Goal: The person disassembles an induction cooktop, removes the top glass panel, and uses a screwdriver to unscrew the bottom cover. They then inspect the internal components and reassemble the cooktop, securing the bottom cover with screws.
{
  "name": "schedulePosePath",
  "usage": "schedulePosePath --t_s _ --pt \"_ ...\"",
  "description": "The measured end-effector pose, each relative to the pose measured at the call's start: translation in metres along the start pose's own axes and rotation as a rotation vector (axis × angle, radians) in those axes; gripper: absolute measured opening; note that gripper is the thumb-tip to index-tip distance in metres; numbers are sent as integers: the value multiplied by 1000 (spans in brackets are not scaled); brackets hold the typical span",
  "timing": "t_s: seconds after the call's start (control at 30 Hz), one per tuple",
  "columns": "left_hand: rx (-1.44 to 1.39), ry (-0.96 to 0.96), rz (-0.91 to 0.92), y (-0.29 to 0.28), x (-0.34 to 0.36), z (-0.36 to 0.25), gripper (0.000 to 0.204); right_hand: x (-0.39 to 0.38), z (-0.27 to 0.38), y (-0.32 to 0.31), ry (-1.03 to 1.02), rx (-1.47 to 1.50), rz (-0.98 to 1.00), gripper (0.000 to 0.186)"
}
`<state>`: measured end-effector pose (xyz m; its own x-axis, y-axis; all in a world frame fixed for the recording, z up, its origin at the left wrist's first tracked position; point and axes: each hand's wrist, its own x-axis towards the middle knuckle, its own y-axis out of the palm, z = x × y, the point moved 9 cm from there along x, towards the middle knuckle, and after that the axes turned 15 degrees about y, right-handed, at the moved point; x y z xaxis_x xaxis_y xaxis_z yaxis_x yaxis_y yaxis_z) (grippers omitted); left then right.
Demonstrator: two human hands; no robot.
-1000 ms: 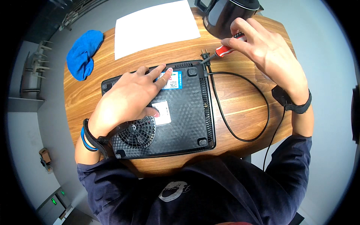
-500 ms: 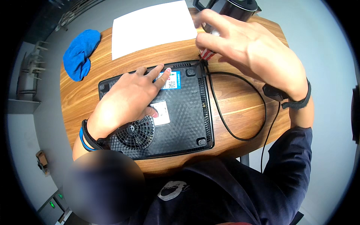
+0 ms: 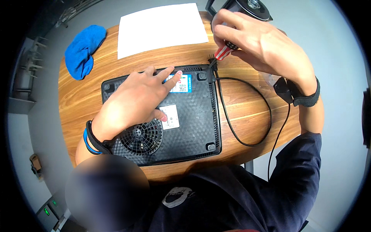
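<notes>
A black induction cooker (image 3: pixel 185 127) lies with its underside up, showing a round fan grille (image 3: pixel 140 136), stickers and rubber feet. My left hand (image 3: pixel 133 94) rests flat on it, fingers spread, holding it against the tabletop. My right hand (image 3: pixel 259 42) is closed around a screwdriver (image 3: pixel 223 52) with a red and white striped handle. Its thin dark shaft slants down to the cooker's far right corner; exactly where the tip sits is hard to make out. Close beside that corner is the plug end of a black power cord (image 3: pixel 270 112), which loops over the table.
A white sheet (image 3: pixel 162 31) lies along the far side of the wooden table (image 3: pixel 247 92). A blue cloth (image 3: pixel 83 52) is bunched up at the far left. Behind my right hand stands a dark kettle (image 3: pixel 249 9). A small black device (image 3: pixel 283 91) with a cable is by my right wrist.
My right hand has shifted slightly right, and more of the screwdriver's handle now shows. The left hand stays on the cooker. The whole view has shifted a little.
</notes>
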<state>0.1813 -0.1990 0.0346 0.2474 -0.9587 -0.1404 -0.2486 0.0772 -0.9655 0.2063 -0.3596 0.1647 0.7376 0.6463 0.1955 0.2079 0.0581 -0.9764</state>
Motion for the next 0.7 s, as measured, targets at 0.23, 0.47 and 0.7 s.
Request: schedulePosePath --t_s 0.23,0.47,0.7 --pt "-20 7 -27 -4 -1 0 119 2 -29 28 296 -246 318 29" --pt "-4 11 -58 -5 -3 0 119 -7 5 3 16 83 129 35" --pt "-3 -6 -50 -2 -3 3 122 -11 1 17 138 -58 74 30"
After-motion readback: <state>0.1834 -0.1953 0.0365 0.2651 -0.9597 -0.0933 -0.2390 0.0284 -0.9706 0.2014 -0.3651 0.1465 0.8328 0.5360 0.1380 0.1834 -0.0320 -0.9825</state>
